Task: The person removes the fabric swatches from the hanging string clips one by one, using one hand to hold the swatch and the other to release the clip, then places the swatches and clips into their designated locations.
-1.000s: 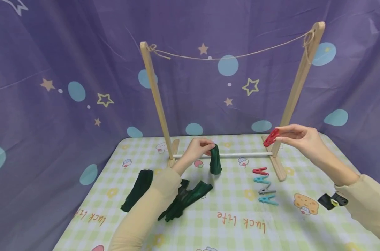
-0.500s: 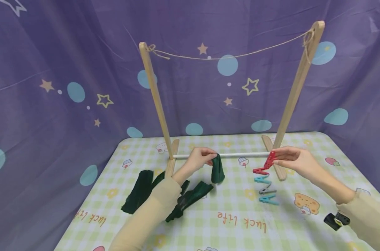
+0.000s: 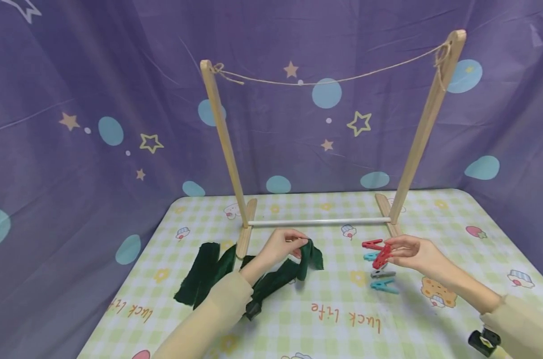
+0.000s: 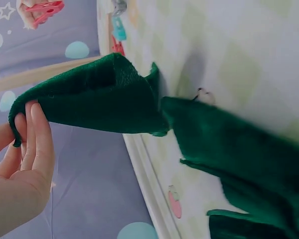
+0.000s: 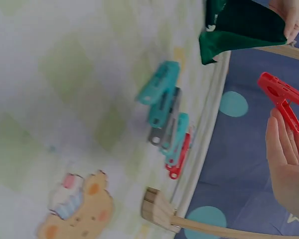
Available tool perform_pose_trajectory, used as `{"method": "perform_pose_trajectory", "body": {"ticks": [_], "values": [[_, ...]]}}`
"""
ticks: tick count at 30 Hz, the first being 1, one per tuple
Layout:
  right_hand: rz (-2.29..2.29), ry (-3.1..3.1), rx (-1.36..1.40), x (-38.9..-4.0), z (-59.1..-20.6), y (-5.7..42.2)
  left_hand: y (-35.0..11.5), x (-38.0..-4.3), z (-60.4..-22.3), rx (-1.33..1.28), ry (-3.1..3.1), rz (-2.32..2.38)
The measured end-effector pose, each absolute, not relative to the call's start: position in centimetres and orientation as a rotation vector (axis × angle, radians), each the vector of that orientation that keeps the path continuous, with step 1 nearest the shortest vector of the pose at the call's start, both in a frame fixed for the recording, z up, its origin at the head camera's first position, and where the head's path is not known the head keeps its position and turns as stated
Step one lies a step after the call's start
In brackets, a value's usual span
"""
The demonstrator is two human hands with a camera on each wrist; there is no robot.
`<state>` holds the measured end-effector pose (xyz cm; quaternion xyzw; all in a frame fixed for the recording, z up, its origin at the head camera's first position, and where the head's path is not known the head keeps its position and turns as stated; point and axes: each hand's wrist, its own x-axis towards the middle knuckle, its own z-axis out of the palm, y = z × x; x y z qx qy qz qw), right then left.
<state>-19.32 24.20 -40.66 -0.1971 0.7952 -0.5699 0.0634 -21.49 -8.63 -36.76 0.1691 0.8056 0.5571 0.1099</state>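
My left hand (image 3: 284, 245) pinches the top of a dark green velvety cloth piece (image 3: 305, 262); the rest of it hangs down over the table. In the left wrist view this cloth (image 4: 99, 97) drapes over the fingers, its lower end close to other green cloth (image 4: 239, 149). Between thumb and fingers my right hand (image 3: 415, 253) pinches a red clothespin (image 3: 381, 257), held above a row of clothespins. The right wrist view shows the pinched red clothespin (image 5: 281, 97) by its handle ends. More green cloth pieces (image 3: 197, 274) lie left of centre, partly behind the left forearm.
A wooden stand rises at the back, with a left post (image 3: 224, 144), a right post (image 3: 426, 134), a sagging string (image 3: 294, 84) and a white bottom rod (image 3: 325, 221). Several clothespins lie in a column, among them a lower turquoise clothespin (image 3: 383, 285). A checked cloth (image 3: 325, 344) covers the table.
Both hands have come down and nearer. The left carried the green cloth to the loose pieces; the right brought the red clothespin down from beside the right post to over the clothespin column.
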Motion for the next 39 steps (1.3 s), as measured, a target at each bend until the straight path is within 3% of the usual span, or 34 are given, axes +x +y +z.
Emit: {"method": "perform_pose_trajectory", "body": {"ticks": [12, 19, 28, 39], "values": [[-1.701, 2.224, -0.596, -18.5, -42.9, 24.5, -10.6, -19.1, -38.9, 0.418, 2.280, 1.691], [-1.795, 2.066, -0.743, -18.4, -44.4, 24.5, -11.3, -17.8, -39.6, 0.423, 2.272, 1.665], [-1.720, 2.073, -0.552, -17.8, -45.4, 24.5, -12.3, -17.3, -41.6, 0.415, 2.250, 1.617], [-1.794, 1.989, -0.610, -17.4, -46.5, 24.7, -13.4, -16.6, -43.1, 0.414, 2.203, 1.550]]}}
